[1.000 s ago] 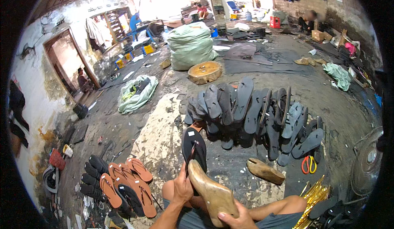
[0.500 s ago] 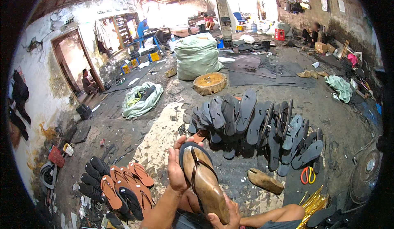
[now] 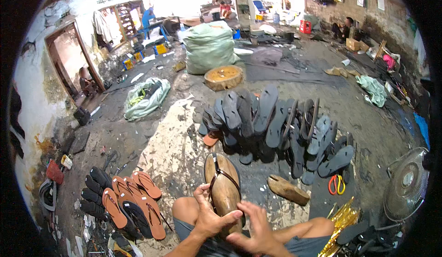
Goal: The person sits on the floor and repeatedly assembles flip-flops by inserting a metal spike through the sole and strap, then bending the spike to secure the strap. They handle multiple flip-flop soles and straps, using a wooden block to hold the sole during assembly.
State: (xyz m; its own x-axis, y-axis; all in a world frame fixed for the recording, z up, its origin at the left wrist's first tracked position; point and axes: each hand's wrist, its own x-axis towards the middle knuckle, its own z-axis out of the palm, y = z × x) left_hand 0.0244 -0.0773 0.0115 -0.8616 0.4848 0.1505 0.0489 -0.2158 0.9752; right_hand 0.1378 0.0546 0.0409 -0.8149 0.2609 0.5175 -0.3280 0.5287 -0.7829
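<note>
Left forearm [image 3: 189,246] in from the lower edge, angled up-right. Left hand [image 3: 211,220] gripping: fingers curled up on its left side, thumb stretched across to the right. Right hand [image 3: 258,231] facing it, fingers spread and slightly bent, pointing up-left; thumb reaching left, lower than the left thumb. Right hand a bit blurred. Both hands bare, close together, in front of the body, between left knee [image 3: 185,207] and right knee [image 3: 322,226]. Both knees bent.
</note>
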